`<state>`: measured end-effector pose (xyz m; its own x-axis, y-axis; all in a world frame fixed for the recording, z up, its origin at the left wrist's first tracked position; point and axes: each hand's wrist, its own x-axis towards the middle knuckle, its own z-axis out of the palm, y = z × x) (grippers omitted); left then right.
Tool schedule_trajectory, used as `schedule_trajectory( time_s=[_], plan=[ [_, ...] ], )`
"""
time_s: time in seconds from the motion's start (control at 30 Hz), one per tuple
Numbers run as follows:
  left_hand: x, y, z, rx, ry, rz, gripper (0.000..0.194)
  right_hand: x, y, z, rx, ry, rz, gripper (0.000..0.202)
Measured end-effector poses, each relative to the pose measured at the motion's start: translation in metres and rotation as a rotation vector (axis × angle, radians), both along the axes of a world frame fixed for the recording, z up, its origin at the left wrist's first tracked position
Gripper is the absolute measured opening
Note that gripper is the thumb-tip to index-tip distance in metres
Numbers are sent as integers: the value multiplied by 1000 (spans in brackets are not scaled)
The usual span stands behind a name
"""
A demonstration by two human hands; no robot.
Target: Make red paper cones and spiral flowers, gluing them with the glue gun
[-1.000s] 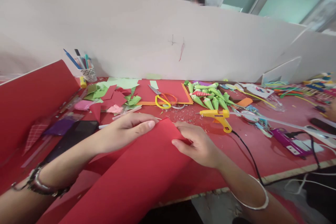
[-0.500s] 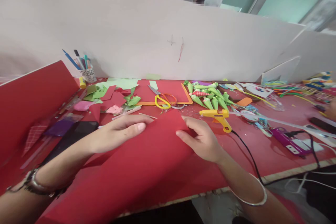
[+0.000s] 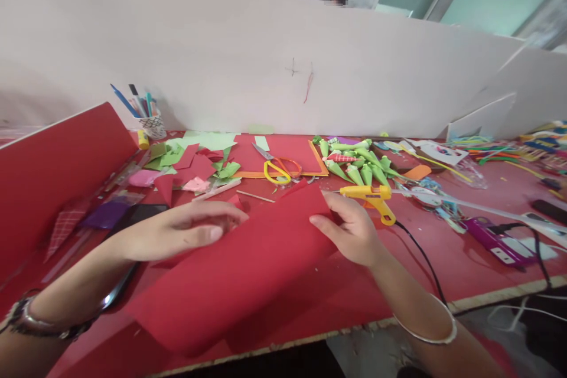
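A large red sheet of paper point(image 3: 248, 266), curved and raised above the red table point(image 3: 411, 260), slants from lower left to upper right. My right hand point(image 3: 354, 227) pinches its upper right end between thumb and fingers. My left hand point(image 3: 177, 230) is at the sheet's upper left edge, thumb apart from the curled fingers; the fingertips are partly hidden behind the paper. Scissors with yellow and orange handles point(image 3: 278, 172) lie open behind the sheet. To the right of my right hand rests a yellow glue gun point(image 3: 372, 198).
Green paper cones point(image 3: 354, 165) lie at the back. Red and green scraps point(image 3: 190, 162) and a pen cup point(image 3: 152, 126) are at back left. A phone point(image 3: 121, 283) lies beneath my left forearm. A purple power strip point(image 3: 496, 242) with cords is at right.
The red sheet's lower end has moved up and right, uncovering more table at lower left. My left hand has shifted left, its thumb now farther from the sheet's top; my right hand moved slightly right.
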<state>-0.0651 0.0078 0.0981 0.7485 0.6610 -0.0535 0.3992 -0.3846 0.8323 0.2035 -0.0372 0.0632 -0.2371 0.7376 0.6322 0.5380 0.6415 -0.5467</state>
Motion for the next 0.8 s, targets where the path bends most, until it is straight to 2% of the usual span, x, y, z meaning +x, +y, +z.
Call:
schedule_trajectory(
  time_s=[0.13, 0.23, 0.3, 0.37, 0.57, 0.67, 0.8],
  plan=[
    [9, -1, 3, 59, 71, -195, 39, -1, -2, -1, 47, -61, 77, 8],
    [23, -5, 6, 95, 16, -217, 29, -3, -3, -2, 69, -92, 132, 8],
    [32, -6, 7, 150, -12, -158, 23, -4, -4, -2, 63, -110, 151, 7],
    [39, -7, 8, 211, -9, -88, 30, -5, -4, -1, 32, -135, 135, 6],
    [50, -6, 13, 320, 43, 104, 35, -10, -2, 8, -86, -98, -3, 28],
    [52, -8, 14, 329, 62, 161, 35, -10, -2, 14, -134, -87, -34, 32],
    [53, -12, 12, 336, 60, 207, 35, -9, -2, 18, -119, -83, -100, 30]
  ],
)
